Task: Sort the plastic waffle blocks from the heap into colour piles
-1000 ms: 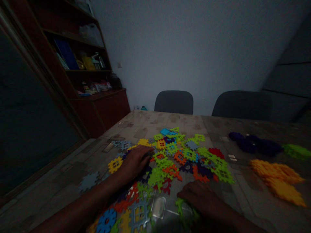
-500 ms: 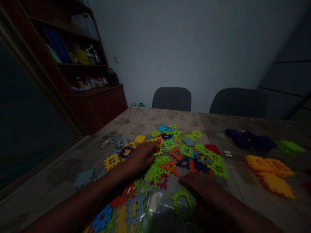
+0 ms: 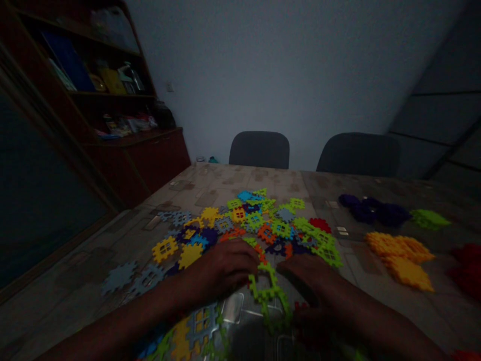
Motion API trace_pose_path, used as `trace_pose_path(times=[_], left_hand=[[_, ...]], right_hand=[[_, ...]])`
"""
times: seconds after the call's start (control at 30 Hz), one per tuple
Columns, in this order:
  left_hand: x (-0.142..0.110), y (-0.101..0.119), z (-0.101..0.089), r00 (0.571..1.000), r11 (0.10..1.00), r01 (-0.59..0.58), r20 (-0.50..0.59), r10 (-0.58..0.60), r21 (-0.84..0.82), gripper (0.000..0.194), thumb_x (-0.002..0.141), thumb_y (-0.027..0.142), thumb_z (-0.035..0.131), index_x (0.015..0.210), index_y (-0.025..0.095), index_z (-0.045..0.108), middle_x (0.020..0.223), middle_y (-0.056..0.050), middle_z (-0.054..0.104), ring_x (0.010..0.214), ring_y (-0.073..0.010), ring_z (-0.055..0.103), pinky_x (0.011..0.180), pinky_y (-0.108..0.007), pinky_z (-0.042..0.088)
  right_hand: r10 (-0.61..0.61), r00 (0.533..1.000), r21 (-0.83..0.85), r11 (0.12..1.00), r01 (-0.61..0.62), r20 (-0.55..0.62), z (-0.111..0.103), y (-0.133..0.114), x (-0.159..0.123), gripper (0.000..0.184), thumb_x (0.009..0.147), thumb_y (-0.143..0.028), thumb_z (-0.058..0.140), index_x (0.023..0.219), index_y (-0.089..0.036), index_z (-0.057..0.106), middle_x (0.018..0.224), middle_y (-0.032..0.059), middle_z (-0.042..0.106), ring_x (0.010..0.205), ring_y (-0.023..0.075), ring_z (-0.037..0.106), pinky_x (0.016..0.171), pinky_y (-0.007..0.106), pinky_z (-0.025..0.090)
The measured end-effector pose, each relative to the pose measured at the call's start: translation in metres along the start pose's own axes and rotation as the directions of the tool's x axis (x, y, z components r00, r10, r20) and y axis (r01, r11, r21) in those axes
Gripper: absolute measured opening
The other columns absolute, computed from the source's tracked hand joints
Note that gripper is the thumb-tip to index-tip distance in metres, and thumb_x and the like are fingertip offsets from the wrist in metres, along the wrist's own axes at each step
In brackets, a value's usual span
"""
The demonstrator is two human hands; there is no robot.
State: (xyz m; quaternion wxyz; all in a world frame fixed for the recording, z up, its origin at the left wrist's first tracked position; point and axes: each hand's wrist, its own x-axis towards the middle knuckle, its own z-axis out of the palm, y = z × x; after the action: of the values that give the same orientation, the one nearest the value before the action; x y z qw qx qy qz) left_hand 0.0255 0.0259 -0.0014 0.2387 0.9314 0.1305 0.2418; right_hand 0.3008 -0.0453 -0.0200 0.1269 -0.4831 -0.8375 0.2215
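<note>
Two bare forearms reach in from the near edge of a patterned worktop (image 3: pixel 240 175) toward a lime-green interlocking plastic tile (image 3: pixel 267 296), its lattice outline lying over a shiny clear plastic sheet (image 3: pixel 233 308); in the dim light, I cannot tell whether it is one piece or several linked. The left hand (image 3: pixel 225 271) sits just left of the tile, knuckles up and fingers curved downward. The right hand (image 3: pixel 310 281) sits just right of it, with its fingers drawn in toward the tile. Both grips look partly closed, but shadow hides the fingertips, so I cannot tell whether either pinches it. Beyond the tile lies a loose heap of multicoloured tiles (image 3: pixel 259 225). Farther right of the tile are a yellow pile (image 3: pixel 398 255), a purple pile (image 3: pixel 372 210), a green pile (image 3: pixel 428 219), and a red pile (image 3: pixel 466 271). The step in hand appears to be handling this one green tile, and moving it would seem to call for a firm hold on its lattice edges, clear of its neighbours.
</note>
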Motion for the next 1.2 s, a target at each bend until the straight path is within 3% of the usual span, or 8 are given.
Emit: trace_pose_path(times=[0.1, 0.23, 0.4, 0.47, 0.57, 0.7, 0.9, 1.2], left_hand=[[0.008, 0.010, 0.020, 0.995, 0.993, -0.095, 0.032, 0.098, -0.075, 0.024, 0.106, 0.023, 0.041, 0.106, 0.019, 0.065, 0.108, -0.008, 0.064, 0.100, -0.0179, 0.061, 0.086, -0.027, 0.049], [0.009, 0.009, 0.034, 0.993, 0.990, -0.100, 0.051, 0.106, -0.098, 0.027, 0.106, 0.024, 0.039, 0.107, 0.017, 0.065, 0.107, -0.010, 0.064, 0.100, -0.0196, 0.061, 0.087, -0.029, 0.048], [-0.005, 0.012, 0.028, 0.993, 0.998, -0.021, 0.115, 0.028, -0.058, 0.019, 0.105, 0.025, 0.046, 0.109, 0.017, 0.062, 0.109, -0.009, 0.063, 0.100, -0.0197, 0.060, 0.089, -0.030, 0.047], [-0.012, 0.017, 0.026, 0.996, 1.000, 0.013, 0.086, -0.012, -0.011, 0.018, 0.105, 0.022, 0.044, 0.112, 0.018, 0.060, 0.109, -0.008, 0.063, 0.101, -0.0201, 0.059, 0.089, -0.031, 0.046], [-0.019, 0.024, 0.030, 0.989, 0.988, 0.142, 0.029, -0.144, 0.063, 0.020, 0.104, 0.019, 0.040, 0.109, 0.019, 0.059, 0.104, -0.007, 0.063, 0.097, -0.0215, 0.058, 0.088, -0.034, 0.044], [-0.028, 0.032, 0.041, 0.961, 0.957, 0.255, 0.069, -0.266, 0.138, 0.013, 0.099, 0.017, 0.048, 0.100, 0.021, 0.060, 0.098, -0.004, 0.061, 0.092, -0.0231, 0.055, 0.083, -0.036, 0.038], [-0.033, 0.038, 0.044, 0.957, 0.960, 0.271, 0.088, -0.277, 0.066, 0.012, 0.097, 0.013, 0.051, 0.102, 0.020, 0.058, 0.103, -0.004, 0.061, 0.095, -0.0238, 0.052, 0.085, -0.037, 0.035], [-0.030, 0.038, 0.045, 0.965, 0.967, 0.251, 0.065, -0.253, 0.041, 0.017, 0.101, 0.016, 0.043, 0.104, 0.021, 0.059, 0.100, -0.005, 0.062, 0.092, -0.0235, 0.054, 0.085, -0.037, 0.034]], right_hand=[[0.012, 1.000, -0.007, 1.000, -0.012, 0.025, 0.000, -0.001, -0.002, 0.071, 0.061, -0.017, 0.084, 0.127, -0.023, 0.061, 0.129, 0.0118, 0.062, 0.115, 0.0351, 0.056, 0.098, 0.051, 0.044], [-0.006, 0.999, -0.004, 1.000, 0.006, 0.045, 0.001, 0.000, -0.004, 0.069, 0.061, -0.020, 0.084, 0.126, -0.022, 0.061, 0.126, 0.0119, 0.063, 0.111, 0.0331, 0.058, 0.096, 0.049, 0.044], [-0.054, 0.998, -0.011, 0.998, 0.054, 0.035, 0.007, 0.000, 0.002, 0.069, 0.062, -0.027, 0.085, 0.126, -0.024, 0.060, 0.124, 0.0097, 0.064, 0.109, 0.0310, 0.057, 0.093, 0.045, 0.043], [-0.093, 0.995, -0.045, 0.995, 0.095, 0.041, 0.014, -0.002, 0.007, 0.066, 0.063, -0.028, 0.085, 0.124, -0.023, 0.061, 0.120, 0.0106, 0.065, 0.106, 0.0310, 0.058, 0.090, 0.045, 0.043], [-0.162, 0.986, -0.095, 0.982, 0.164, 0.033, 0.024, -0.008, 0.012, 0.060, 0.065, -0.027, 0.082, 0.120, -0.020, 0.061, 0.115, 0.0104, 0.064, 0.103, 0.0297, 0.057, 0.086, 0.043, 0.042], [-0.214, 0.977, -0.083, 0.974, 0.212, -0.019, 0.027, -0.013, 0.011, 0.055, 0.061, -0.018, 0.080, 0.113, -0.021, 0.061, 0.110, 0.0065, 0.062, 0.100, 0.0264, 0.057, 0.084, 0.039, 0.041], [-0.217, 0.975, -0.094, 0.973, 0.211, -0.055, 0.026, -0.015, 0.009, 0.053, 0.062, -0.023, 0.081, 0.111, -0.020, 0.062, 0.102, 0.0061, 0.063, 0.093, 0.0259, 0.057, 0.078, 0.037, 0.039], [-0.216, 0.976, -0.105, 0.971, 0.215, -0.005, 0.024, -0.016, 0.007, 0.062, 0.067, -0.015, 0.074, 0.125, -0.019, 0.055, 0.116, 0.0102, 0.063, 0.104, 0.0289, 0.055, 0.086, 0.042, 0.038]])
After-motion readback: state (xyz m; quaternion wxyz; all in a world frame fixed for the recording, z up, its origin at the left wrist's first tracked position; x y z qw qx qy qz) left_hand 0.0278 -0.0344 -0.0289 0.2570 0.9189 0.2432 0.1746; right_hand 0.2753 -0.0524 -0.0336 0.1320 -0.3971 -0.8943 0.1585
